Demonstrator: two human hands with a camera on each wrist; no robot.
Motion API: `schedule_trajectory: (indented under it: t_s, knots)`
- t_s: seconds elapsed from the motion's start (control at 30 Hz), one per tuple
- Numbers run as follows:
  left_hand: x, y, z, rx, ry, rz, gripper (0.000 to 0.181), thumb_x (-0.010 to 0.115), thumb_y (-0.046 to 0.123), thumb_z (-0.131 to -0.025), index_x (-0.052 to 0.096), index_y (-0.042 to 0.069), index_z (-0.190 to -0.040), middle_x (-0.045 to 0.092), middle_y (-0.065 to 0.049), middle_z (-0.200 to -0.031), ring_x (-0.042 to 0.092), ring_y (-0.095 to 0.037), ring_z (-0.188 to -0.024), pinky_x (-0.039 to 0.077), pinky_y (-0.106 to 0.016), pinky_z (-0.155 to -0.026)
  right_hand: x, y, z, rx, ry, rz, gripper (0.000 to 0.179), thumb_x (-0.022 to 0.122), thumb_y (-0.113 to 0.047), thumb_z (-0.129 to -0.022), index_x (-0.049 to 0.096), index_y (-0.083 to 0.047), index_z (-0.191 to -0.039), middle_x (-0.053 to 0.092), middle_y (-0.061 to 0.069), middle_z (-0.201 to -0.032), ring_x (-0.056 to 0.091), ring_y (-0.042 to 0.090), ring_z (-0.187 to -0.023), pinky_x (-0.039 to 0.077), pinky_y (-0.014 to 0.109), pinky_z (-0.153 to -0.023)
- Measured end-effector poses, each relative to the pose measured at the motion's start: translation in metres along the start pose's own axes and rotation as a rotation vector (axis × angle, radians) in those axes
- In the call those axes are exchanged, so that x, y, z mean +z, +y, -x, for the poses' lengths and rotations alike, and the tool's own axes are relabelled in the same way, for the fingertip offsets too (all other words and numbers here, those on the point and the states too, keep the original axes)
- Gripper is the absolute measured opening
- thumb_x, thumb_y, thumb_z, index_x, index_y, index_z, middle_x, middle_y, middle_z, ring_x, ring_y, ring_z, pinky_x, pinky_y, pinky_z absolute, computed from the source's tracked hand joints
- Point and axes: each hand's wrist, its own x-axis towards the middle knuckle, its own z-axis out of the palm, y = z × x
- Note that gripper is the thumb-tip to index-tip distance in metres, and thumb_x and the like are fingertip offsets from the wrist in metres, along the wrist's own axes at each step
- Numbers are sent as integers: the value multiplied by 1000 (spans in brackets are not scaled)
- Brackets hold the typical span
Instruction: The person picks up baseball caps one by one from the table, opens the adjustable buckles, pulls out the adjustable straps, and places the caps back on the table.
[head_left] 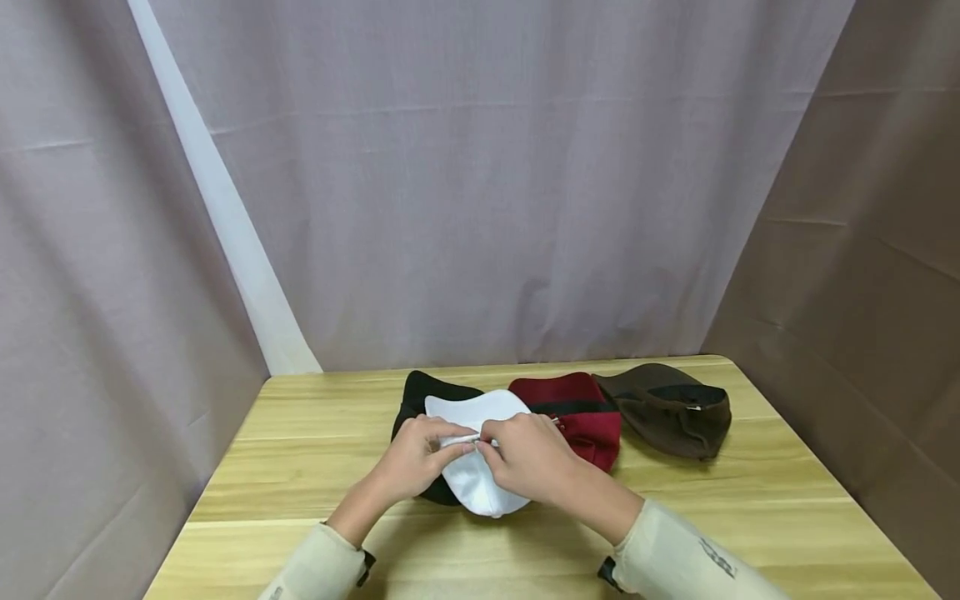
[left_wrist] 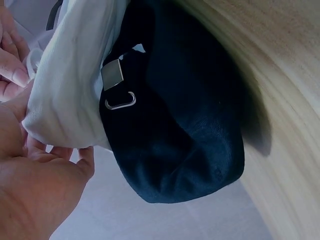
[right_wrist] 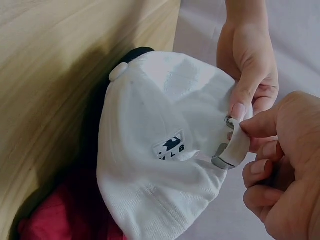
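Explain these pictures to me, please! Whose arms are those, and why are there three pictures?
There's no robot here, just a person's left hand and right hand. The wide picture comes from a camera on the person's head, looking forward and down. The other two come from cameras on the left and right wrists, so they see the work up close.

On the wooden table lie a black cap, a red cap and a brown cap. The hands have a white cap: the right hand pinches its back strap, near a metal buckle, while the left hand grips its edge beside the strap.
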Motion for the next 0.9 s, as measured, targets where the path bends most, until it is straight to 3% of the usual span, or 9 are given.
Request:
schedule_trajectory:
  t_s: [0.13, 0.6, 0.9]
  knots:
    - [0, 1, 1, -24, -9, 22, 20, 79, 25, -96, 85, 16, -114, 84, -1, -109, 62, 0, -84, 48, -22, -79, 2, 0, 0, -2, -16, 7, 14, 70, -22, -102, 77, -15, -91, 65, -8, -62, 46, 1, -51, 36, 21, -48]
    - [-2, -2, 0, -11, -20, 7, 20, 80, 25, -95, 85, 18, -113, 84, 2, -108, 67, -3, -89, 47, -22, -81, 4, 7, 2, -30, -13, 4, 12, 70, -21, -103, 75, -17, -93, 69, -8, -69, 54, 2, -56, 38, 22, -51]
    - [-4, -4, 1, -2, -25, 15, 20, 81, 25, -94, 85, 19, -113, 84, 4, -105, 59, 3, -79, 45, -22, -77, 2, 10, 3, -77, 4, 8, 12, 70, -21, -103, 74, -19, -92, 67, -11, -68, 50, -1, -55, 37, 20, -51]
